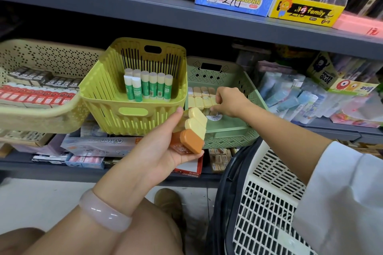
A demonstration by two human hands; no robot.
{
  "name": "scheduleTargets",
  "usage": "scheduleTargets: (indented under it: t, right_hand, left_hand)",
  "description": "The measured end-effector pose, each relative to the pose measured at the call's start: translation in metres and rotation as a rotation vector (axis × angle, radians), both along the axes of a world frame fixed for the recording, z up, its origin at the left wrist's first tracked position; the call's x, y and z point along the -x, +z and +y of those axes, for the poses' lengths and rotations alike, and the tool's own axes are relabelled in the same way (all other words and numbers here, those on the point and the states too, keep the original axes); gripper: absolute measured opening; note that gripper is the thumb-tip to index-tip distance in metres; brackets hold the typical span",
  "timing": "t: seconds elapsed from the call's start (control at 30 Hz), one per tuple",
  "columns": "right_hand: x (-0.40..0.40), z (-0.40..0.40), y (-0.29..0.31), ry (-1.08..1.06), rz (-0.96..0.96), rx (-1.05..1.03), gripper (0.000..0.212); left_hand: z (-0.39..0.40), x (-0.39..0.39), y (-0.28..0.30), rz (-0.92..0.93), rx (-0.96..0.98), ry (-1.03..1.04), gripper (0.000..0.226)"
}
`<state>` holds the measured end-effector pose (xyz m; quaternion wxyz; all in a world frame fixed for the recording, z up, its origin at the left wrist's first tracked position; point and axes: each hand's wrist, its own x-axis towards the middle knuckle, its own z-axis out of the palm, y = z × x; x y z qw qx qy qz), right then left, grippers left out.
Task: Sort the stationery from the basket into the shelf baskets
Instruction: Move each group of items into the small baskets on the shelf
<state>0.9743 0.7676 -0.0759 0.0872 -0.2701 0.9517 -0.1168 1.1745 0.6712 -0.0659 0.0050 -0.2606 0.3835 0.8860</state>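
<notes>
My left hand (163, 147) grips three small cases, two pale yellow (195, 122) and one orange (191, 141), in front of the shelf. My right hand (228, 100) reaches into the pale green shelf basket (234, 130) and pinches a pale yellow case (215, 107) at the rows of yellow cases (202, 95) standing there. To its left, the lime green basket (132, 114) holds several upright green and white glue sticks (148, 87). The white source basket (269, 192) sits at the lower right under my right forearm.
A beige perforated basket (37, 118) at the left holds red and black boxes. Glue packs (294, 97) lie right of the green basket. The upper shelf (186, 16) overhangs with display boxes. Boxed goods fill the lower shelf. My knee and shoe are below.
</notes>
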Motion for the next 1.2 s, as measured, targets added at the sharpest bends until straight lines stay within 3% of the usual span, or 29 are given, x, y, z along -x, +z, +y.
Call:
scheduleTargets:
  t: [0.17,0.23,0.33,0.43,0.67,0.8,0.87,0.93,1.07,1.2]
  right_hand:
    - [-0.006,0.006,0.011,0.050,0.014,-0.004,0.022]
    - [-0.017,0.010,0.025,0.101,0.011,0.164,0.014]
    - [-0.045,0.017,0.049,0.263,-0.480,0.494,0.018]
    - [-0.064,0.024,0.062,0.469,-0.674,0.416,0.025]
    - [-0.067,0.024,0.056,0.454,-0.599,0.547,0.010]
    - [-0.033,0.028,0.052,0.070,-0.376,0.673,0.009]
    - [-0.007,0.032,0.044,-0.148,-0.117,0.479,0.014]
    - [0.011,0.033,0.034,-0.258,-0.009,0.256,0.027]
    - [0.025,0.019,0.021,-0.274,-0.032,0.066,0.031]
    - [0.027,0.008,0.005,-0.236,-0.106,0.078,0.025]
  left_hand:
    - [0.002,0.000,0.000,0.007,0.000,-0.007,0.047]
    - [0.002,0.001,0.000,0.007,0.005,-0.005,0.047]
    - [0.002,0.003,0.001,0.019,0.023,-0.011,0.045]
    - [0.003,0.003,0.001,0.053,0.037,-0.018,0.040]
    - [0.005,0.003,0.003,0.079,0.028,-0.034,0.042]
    - [0.002,0.003,0.002,0.078,-0.051,0.019,0.036]
    - [-0.001,0.002,0.001,0.098,-0.075,0.019,0.032]
    - [-0.001,0.003,0.001,0.114,-0.078,0.008,0.030]
    - [-0.001,0.004,0.000,0.101,-0.040,-0.004,0.030]
    - [-0.001,0.005,-0.001,0.091,0.025,-0.025,0.027]
